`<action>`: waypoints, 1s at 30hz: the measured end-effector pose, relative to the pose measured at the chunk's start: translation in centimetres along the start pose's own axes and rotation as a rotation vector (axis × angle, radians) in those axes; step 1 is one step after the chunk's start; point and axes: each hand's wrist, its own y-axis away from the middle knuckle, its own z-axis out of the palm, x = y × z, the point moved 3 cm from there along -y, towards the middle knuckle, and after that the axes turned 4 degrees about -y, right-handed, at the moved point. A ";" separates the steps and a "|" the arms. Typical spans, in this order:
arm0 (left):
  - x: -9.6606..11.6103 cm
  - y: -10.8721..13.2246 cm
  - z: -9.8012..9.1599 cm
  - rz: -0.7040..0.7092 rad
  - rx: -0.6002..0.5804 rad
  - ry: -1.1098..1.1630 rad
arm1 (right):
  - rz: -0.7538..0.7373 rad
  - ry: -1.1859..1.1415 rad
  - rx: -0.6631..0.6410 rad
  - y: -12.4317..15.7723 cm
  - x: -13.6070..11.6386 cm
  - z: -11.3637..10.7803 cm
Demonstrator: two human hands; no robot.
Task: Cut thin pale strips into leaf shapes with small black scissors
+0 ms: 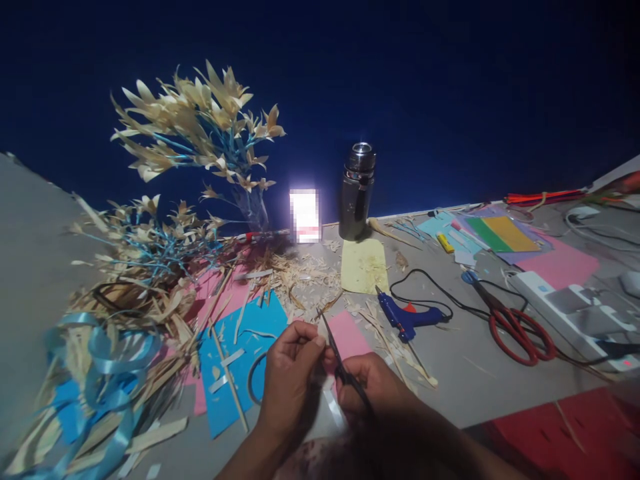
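In the middle of the head view, my left hand point(297, 353) pinches a small pale piece of dried husk point(323, 332) between thumb and fingers. My right hand point(367, 383) is closed around the handles of a pair of dark scissors point(336, 353). Their blades point up and away, right beside the husk piece. I cannot tell whether the blades touch it. Beneath both hands lie a pink paper sheet point(350, 333) and pale scraps. Left of my left hand is a blue paper sheet point(233, 393) with strips and a thin stick on it.
Dried flowers point(200, 133) stand at the back left, above blue ribbon point(110, 360) and husks. A flask point(357, 193) stands behind a yellow cloth point(365, 263). To the right lie a blue glue gun point(407, 313), red-handled scissors point(520, 337) and a power strip point(565, 310) with cables.
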 end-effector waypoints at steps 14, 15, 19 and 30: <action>-0.2 0.2 0.0 0.007 -0.037 0.043 | 0.019 -0.003 0.014 0.0 -0.1 -0.1; -0.2 0.2 0.0 0.006 -0.041 0.049 | 0.017 -0.002 0.009 0.0 -0.1 -0.1; -0.3 0.2 -0.1 -0.001 -0.049 0.056 | 0.012 -0.016 -0.009 0.0 0.3 -0.1; -0.4 0.2 -0.2 0.004 -0.064 0.049 | 0.033 -0.063 -0.005 0.1 0.3 0.0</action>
